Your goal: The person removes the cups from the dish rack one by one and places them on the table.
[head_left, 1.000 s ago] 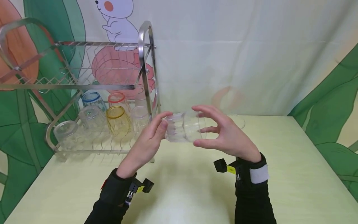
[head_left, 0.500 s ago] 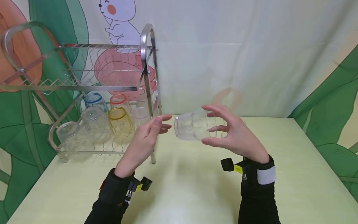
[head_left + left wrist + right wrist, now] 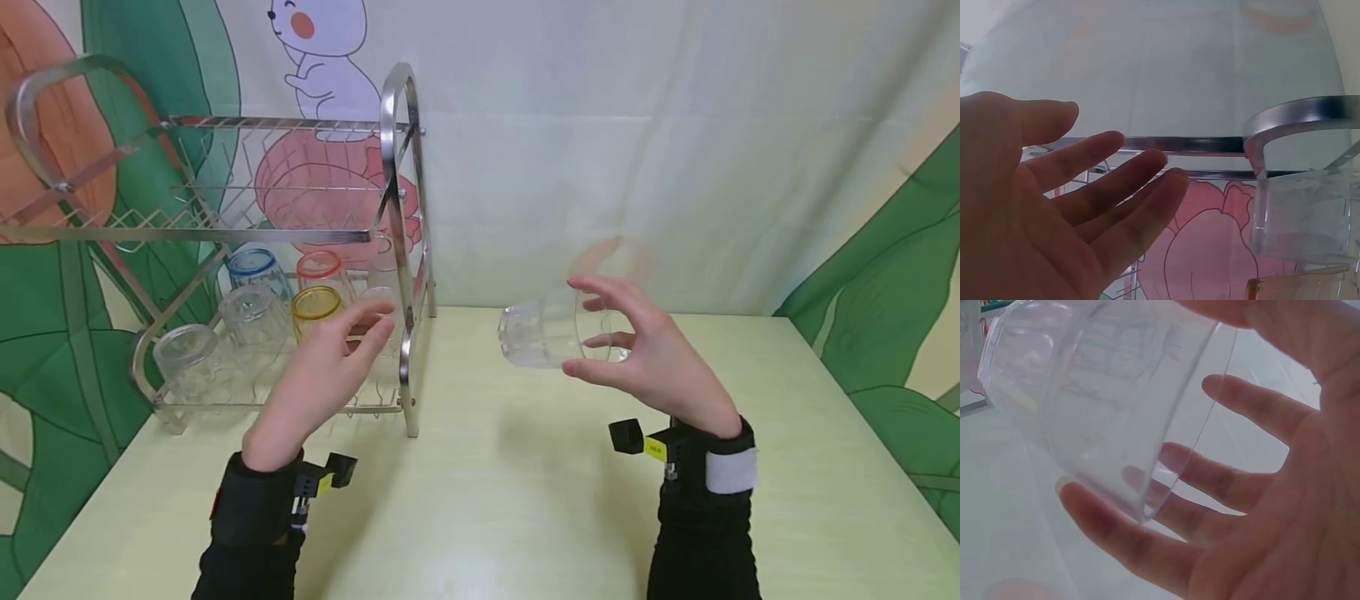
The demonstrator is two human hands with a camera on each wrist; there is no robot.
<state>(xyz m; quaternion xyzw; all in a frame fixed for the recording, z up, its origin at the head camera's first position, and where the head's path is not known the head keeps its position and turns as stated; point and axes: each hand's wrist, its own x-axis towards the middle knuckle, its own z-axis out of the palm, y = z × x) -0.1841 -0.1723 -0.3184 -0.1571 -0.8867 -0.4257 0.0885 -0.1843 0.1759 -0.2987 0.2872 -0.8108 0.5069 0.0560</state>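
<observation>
A clear glass lies sideways in the air above the table, its base pointing left. My right hand grips it near the rim, thumb below and fingers round the far side; the right wrist view shows the fingertips through the clear wall. My left hand hovers in front of the rack's lower tier with nothing in it, fingers loosely bent and parted from the thumb in the left wrist view. It partly covers a yellow-rimmed glass.
A two-tier metal dish rack stands at the left. Its lower tier holds upside-down glasses: blue-rimmed, red-rimmed and several clear ones, including one at the front left. A patterned curtain hangs behind the table.
My left hand has let go of the clear glass's base and moved left to the rack. My right hand has carried the glass to the right.
</observation>
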